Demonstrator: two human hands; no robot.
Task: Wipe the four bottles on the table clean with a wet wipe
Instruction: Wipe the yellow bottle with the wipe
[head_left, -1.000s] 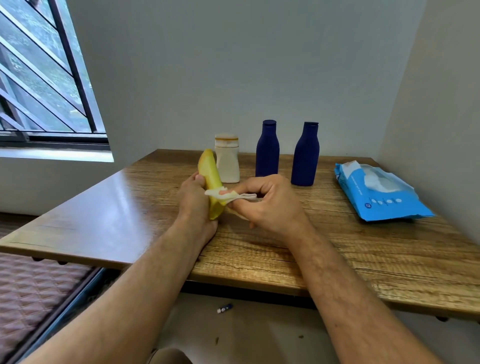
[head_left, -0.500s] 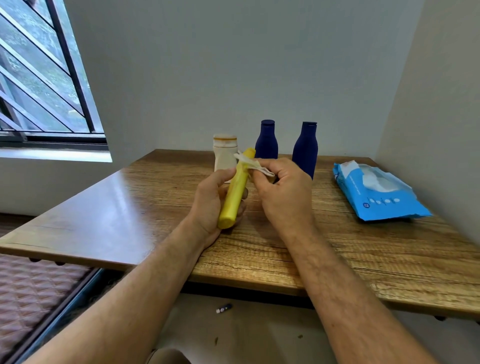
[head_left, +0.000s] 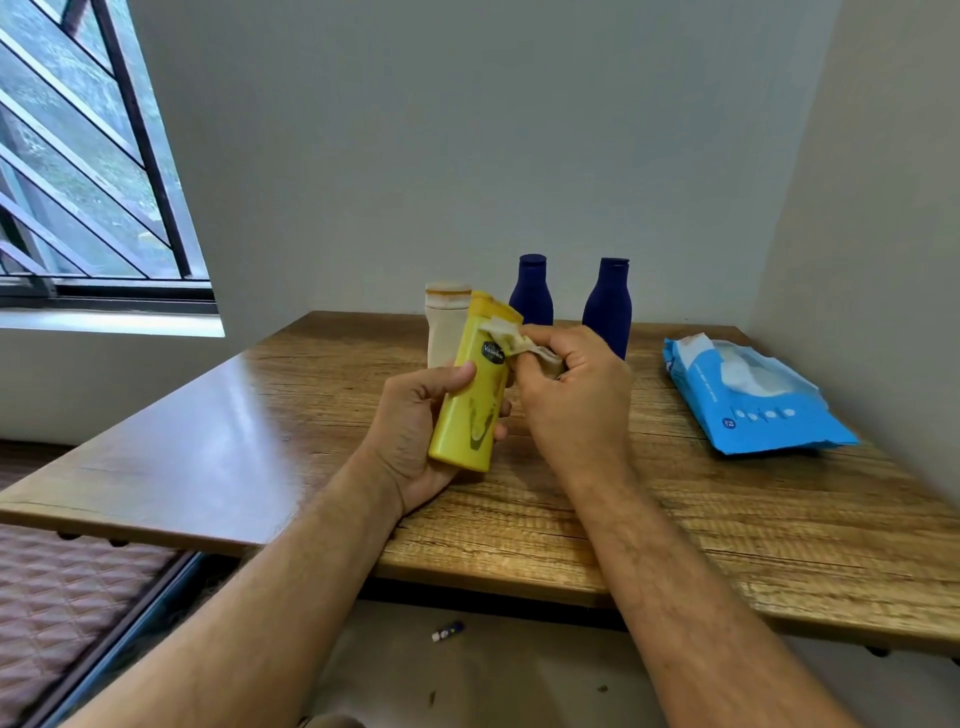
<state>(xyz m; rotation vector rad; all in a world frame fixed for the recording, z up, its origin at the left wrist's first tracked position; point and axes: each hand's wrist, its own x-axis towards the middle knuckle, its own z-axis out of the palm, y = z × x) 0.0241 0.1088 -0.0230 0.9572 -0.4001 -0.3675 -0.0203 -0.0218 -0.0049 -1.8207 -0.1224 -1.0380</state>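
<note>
On the wooden table (head_left: 675, 519) three bottles stand apparently unwiped while the left hand (head_left: 415, 431) grips the yellow bottle (head_left: 470, 395) and the right hand (head_left: 576, 395) pinches the soiled wet wipe (head_left: 511, 338) against its upper part.

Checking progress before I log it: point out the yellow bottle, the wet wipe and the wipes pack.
yellow bottle (head_left: 470, 410), head view, front of body.
wet wipe (head_left: 506, 335), head view, crumpled end on the bottle.
wipes pack (head_left: 753, 421), head view, blue front.
</note>
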